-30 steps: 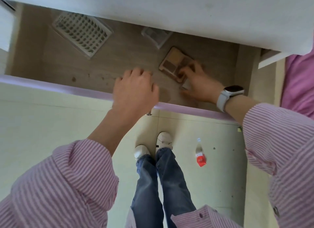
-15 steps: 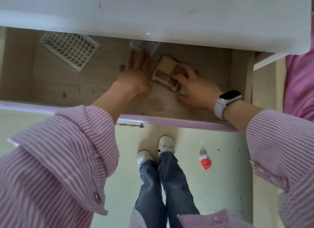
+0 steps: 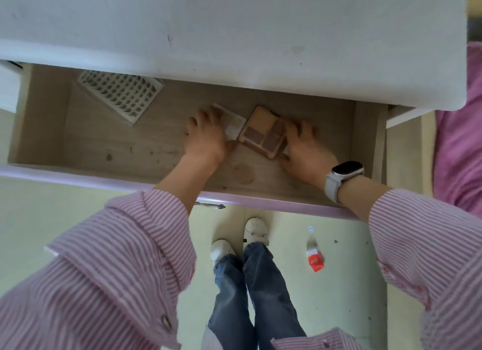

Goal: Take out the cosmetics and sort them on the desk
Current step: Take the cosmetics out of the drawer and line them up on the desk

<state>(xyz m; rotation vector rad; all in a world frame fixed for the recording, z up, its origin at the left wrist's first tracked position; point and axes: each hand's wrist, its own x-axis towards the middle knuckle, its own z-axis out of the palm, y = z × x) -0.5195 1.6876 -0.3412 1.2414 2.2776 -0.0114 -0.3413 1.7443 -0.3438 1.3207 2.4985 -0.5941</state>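
Below the white desk top an open wooden drawer holds the cosmetics. A brown eyeshadow palette lies at the drawer's middle right. My right hand grips its right edge, thumb at the near corner. Just left of the palette sits a small clear case. My left hand covers its left part, fingers curled over the far side and thumb by its near corner. A white tray of false lashes lies at the drawer's back left, apart from both hands.
The drawer's lilac front edge runs across below my forearms. On the floor are my white shoes and a small red-and-white packet. Pink bedding lies at the right.
My left hand reached from the drawer front to the clear case at the back and drew it next to the palette. My right hand stayed on the palette.
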